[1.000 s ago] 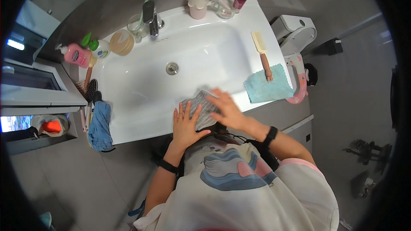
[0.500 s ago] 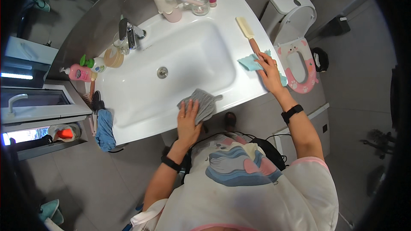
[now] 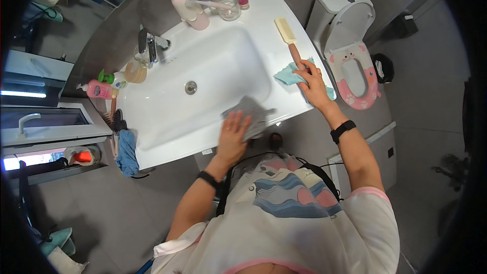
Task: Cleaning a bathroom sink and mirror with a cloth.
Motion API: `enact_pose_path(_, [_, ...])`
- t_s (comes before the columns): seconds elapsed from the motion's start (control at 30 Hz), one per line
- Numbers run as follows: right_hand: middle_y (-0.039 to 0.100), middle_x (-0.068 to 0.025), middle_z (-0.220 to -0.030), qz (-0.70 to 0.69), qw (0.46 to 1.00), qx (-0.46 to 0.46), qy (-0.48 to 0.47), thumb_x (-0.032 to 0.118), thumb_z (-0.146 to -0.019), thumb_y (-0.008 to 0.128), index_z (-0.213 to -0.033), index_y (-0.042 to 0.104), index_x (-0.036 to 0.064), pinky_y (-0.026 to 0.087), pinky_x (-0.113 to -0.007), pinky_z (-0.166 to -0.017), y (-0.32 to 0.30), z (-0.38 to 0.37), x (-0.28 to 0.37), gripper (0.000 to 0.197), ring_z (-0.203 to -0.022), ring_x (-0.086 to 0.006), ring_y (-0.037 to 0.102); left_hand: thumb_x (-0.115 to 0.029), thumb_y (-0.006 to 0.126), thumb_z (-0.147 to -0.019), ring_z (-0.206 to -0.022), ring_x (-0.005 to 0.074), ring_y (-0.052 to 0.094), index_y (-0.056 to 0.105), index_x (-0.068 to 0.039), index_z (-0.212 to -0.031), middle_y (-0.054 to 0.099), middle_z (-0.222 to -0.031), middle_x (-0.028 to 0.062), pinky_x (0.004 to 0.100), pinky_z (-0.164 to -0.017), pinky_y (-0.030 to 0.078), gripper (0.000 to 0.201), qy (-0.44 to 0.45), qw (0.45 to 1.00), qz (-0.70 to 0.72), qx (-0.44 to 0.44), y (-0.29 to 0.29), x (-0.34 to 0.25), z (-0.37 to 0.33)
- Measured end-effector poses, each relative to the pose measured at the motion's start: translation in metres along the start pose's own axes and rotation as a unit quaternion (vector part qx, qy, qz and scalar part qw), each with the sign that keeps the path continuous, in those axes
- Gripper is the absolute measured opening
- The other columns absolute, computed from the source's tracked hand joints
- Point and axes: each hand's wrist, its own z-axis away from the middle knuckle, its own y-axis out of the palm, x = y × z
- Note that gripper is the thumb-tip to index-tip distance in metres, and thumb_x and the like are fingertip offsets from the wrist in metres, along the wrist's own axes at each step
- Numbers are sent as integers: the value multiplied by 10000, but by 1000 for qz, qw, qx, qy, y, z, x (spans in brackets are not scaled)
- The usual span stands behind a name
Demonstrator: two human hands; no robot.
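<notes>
From where I stand, the thing to watch is how the brush with the cream head and wooden handle lies to the right hand. It rests on the right-hand rim of the washbasin, its long axis running roughly along that side edge, head toward the back-right corner, handle toward the person. So it points away from the right hand, back and a little to the left, with the handle's near end at the fingertips. The left hand is well apart from it, down by the front edge.

The right forearm reaches forward, palm down, its fingers bent over the pale blue cloth, which lies rumpled beneath the handle near the front-right corner. I can't tell whether the fingers have closed on cloth or handle, or merely touch them.

The left arm comes up from below, wrist fairly straight, fingers stretched together over the left part of the grey cloth. That cloth straddles the front edge, right of its middle, and is blurred. The left thumb is hidden from me, so whether this hand is pinching the fabric or just lying on it, I couldn't say.
</notes>
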Motion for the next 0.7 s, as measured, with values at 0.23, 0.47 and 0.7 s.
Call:
enact_pose_path(0.23, [394,-80,-1216,19,999,-26,-19,-37,-622,574,-954,599,84,382,-366,-840,3,2,-2,355,-947,-290,426,-261,476,-805,-1165,379,333,445,-43,-1197,432,-1204,213,446,-982,242,449,-384,922,17,-37,-16,149,102])
enact_pose_path(0.47, [416,-100,-1212,50,996,-50,-56,-33,-635,536,-953,597,73,367,-373,-841,12,1,-4,341,-956,-315,430,-179,550,-721,-1045,355,408,504,-21,-1063,470,-1092,218,504,-862,290,379,-120,986,72,-93,18,45,-3])
enact_pose_path(0.7, [391,-89,-1236,60,997,-11,-38,-16,-656,527,-981,588,86,345,-354,-864,8,-1,9,347,-958,-280,434,-196,683,-653,-1275,404,50,294,-247,-1311,106,-1393,175,492,-1020,119,766,-36,998,58,14,-6,-6,22])
